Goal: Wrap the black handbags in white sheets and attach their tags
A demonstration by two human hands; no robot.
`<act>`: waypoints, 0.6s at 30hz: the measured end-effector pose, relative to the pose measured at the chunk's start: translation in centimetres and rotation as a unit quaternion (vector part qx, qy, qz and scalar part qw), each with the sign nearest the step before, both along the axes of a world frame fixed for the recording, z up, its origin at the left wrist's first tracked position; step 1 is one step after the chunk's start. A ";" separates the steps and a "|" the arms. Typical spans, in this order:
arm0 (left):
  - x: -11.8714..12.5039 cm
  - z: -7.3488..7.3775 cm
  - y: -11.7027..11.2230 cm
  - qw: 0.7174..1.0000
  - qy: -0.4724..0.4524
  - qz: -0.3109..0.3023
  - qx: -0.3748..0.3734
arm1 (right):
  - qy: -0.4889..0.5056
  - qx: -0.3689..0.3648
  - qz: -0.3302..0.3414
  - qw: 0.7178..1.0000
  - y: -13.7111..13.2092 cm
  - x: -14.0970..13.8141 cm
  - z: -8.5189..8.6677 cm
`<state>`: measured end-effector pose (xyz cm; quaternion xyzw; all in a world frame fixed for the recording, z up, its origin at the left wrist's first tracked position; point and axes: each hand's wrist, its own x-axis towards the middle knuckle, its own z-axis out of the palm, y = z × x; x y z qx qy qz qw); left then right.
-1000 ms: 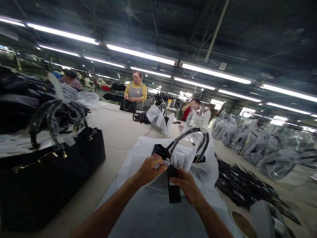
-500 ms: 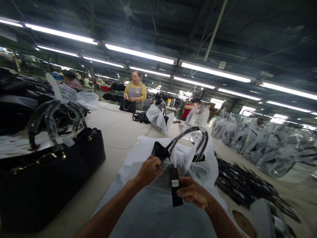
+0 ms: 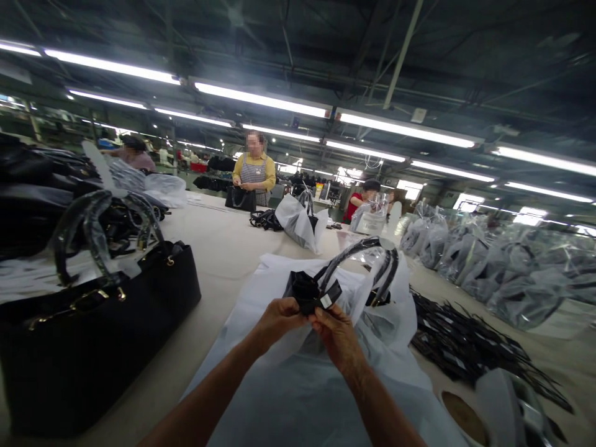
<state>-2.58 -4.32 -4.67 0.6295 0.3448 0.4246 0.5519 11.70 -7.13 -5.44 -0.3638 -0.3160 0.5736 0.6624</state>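
In the head view, a flat black rectangular tag with a small white label (image 3: 333, 292) is seen at the centre of the frame, tilted, in front of a black handbag with clear-plastic-wrapped handles (image 3: 302, 285). The tag is gripped between the thumb and fingers of the right hand (image 3: 336, 329). The left hand (image 3: 285, 315) is curled, its fingertips meeting those of the right; whether anything is pinched there cannot be told. The handbag is surrounded by thin white wrapping sheets (image 3: 244, 313) spread over the beige-covered desk (image 3: 218, 236). At the lower left, a large black handbag with gold-coloured fittings (image 3: 107, 329) is stood upright; at the right, slender black straps (image 3: 470, 338) are heaped.
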 end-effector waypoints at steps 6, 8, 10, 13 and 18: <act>0.5 0.1 -0.8 0.974 -0.136 -0.025 -0.180 | 0.004 0.031 -0.016 0.999 0.4 -0.8 -0.9; 0.5 0.0 -0.9 0.959 -0.185 -0.028 -0.213 | -0.022 0.027 -0.029 0.999 0.6 -0.9 -0.9; 0.4 -0.1 -0.8 0.944 -0.232 -0.011 -0.232 | -0.044 0.022 -0.050 0.998 0.7 -1.0 -0.9; 0.4 0.3 -0.7 0.933 -0.271 0.033 -0.235 | -0.053 0.019 -0.075 0.996 0.8 -1.3 -0.9; 0.8 1.3 -0.6 0.934 -0.282 0.083 -0.203 | -0.060 0.031 -0.098 0.993 1.1 -1.8 -0.7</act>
